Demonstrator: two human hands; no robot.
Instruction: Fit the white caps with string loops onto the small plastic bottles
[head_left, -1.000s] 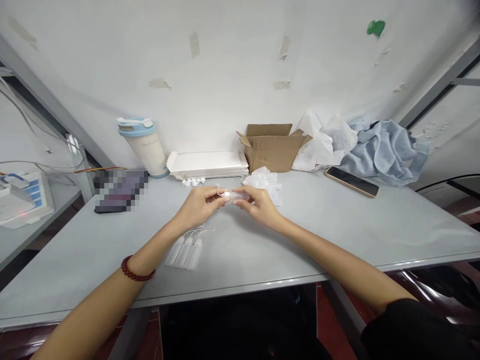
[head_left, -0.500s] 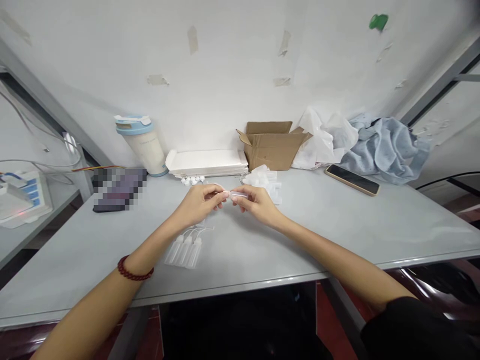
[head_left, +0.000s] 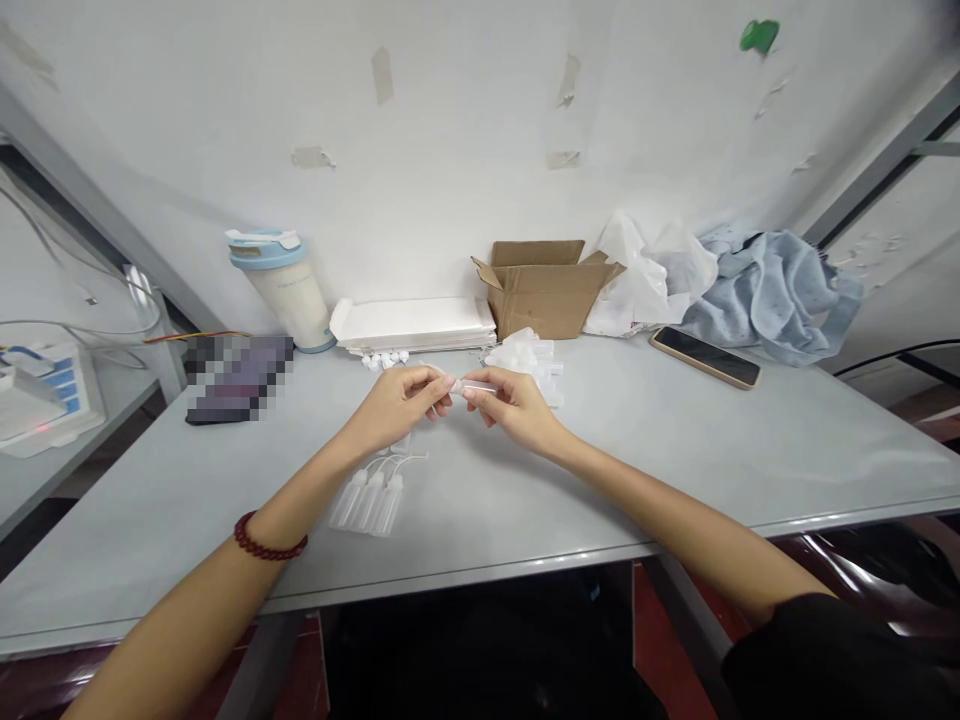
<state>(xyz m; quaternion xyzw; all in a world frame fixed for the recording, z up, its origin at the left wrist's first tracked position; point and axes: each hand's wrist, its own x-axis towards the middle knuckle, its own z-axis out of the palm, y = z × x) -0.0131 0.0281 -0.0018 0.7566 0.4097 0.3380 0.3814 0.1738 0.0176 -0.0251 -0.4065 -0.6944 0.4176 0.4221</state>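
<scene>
Above the worktop (head_left: 585, 490), in the head view, the left hand (head_left: 397, 405) is pinching the end of a small clear bottle (head_left: 478, 387) while the right hand (head_left: 516, 406) is gripping its body, apparently steadying it from both sides; nearer the front, a row of bottles (head_left: 367, 505) is lying side by side, perhaps for tidiness

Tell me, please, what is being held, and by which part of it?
A translucent bottle: the right fingers hold its body, the left fingers its neck end.
</scene>
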